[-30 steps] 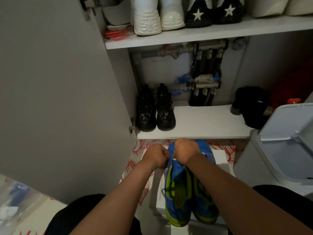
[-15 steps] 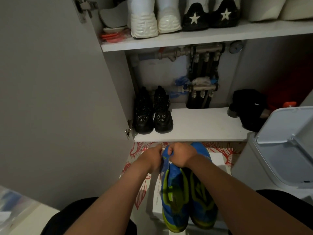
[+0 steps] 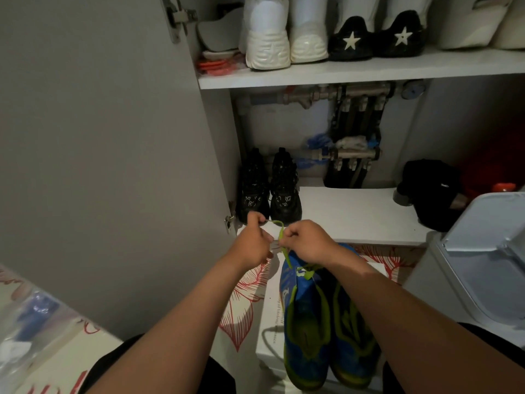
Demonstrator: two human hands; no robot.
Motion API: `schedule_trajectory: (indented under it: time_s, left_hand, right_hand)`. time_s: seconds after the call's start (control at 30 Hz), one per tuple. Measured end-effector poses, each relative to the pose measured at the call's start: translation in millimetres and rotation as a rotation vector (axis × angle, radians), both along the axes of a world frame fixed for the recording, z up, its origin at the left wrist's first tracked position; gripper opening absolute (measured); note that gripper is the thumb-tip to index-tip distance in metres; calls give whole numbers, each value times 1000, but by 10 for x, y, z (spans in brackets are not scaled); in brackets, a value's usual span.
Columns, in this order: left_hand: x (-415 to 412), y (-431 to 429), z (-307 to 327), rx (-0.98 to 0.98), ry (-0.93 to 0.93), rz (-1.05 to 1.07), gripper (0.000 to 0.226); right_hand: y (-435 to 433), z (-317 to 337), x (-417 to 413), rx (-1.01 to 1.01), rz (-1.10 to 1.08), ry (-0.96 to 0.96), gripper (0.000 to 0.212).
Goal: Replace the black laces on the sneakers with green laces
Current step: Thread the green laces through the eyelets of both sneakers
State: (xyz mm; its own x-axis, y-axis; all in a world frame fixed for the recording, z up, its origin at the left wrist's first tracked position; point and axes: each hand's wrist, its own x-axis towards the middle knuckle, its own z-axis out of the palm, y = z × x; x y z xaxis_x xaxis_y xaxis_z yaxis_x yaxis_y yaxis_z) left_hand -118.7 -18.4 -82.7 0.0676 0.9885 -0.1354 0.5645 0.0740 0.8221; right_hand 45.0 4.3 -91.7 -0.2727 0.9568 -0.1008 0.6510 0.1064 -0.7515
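Whereas both had crowded the sneakers point(image 3: 308, 334), left hand point(image 3: 255, 240) and right hand point(image 3: 308, 243) now pinched a lifted green lace point(image 3: 281, 232) — tying seemed next

A white cardboard shoebox point(image 3: 267, 331) sits on the red-flowered floor covering point(image 3: 244, 297), with a pair of blue sneakers with green trim point(image 3: 309, 336) lying side by side on it. The lower white shelf point(image 3: 355, 214) carries chunky black shoes point(image 3: 268, 191) at its left end and a black cloth bundle point(image 3: 434, 191) at its right. The upper white shelf point(image 3: 369, 72) bears white shoes point(image 3: 284, 44) beside black-heeled shoes marked with stars point(image 3: 375, 41).
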Motion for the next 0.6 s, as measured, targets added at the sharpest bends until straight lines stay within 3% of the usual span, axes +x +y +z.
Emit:
schedule_trajectory:
  time_s: [0.07, 0.13, 0.2, 0.3, 0.37, 0.43, 0.5, 0.6]
  left_hand:
    - [35, -31, 9, -176, 20, -80, 38]
    - [93, -56, -4, -244, 46, -166, 30]
    - [151, -71, -26, -220, 15, -197, 18]
    - [195, -44, -31, -136, -54, -101, 24]
    - [192, 3, -17, -86, -153, 20, 29]
    - [198, 19, 42, -100, -366, 162, 31]
    - [219, 8, 97, -134, -565, 251, 30]
    - [210, 10, 167, -101, -711, 373, 26]
  right_hand:
    - [23, 109, -30, 34, -5, 121, 24]
    - [25, 218, -57, 72, -19, 217, 17]
    - [9, 322, -89, 93, -37, 318, 11]
    - [5, 421, -107, 113, -49, 389, 5]
    - [5, 416, -92, 78, -67, 379, 4]
    - [-5, 397, -59, 38, -57, 325, 13]
    - [-25, 399, -23, 68, -22, 250, 21]
    - [-81, 406, 50, 126, -2, 115, 24]
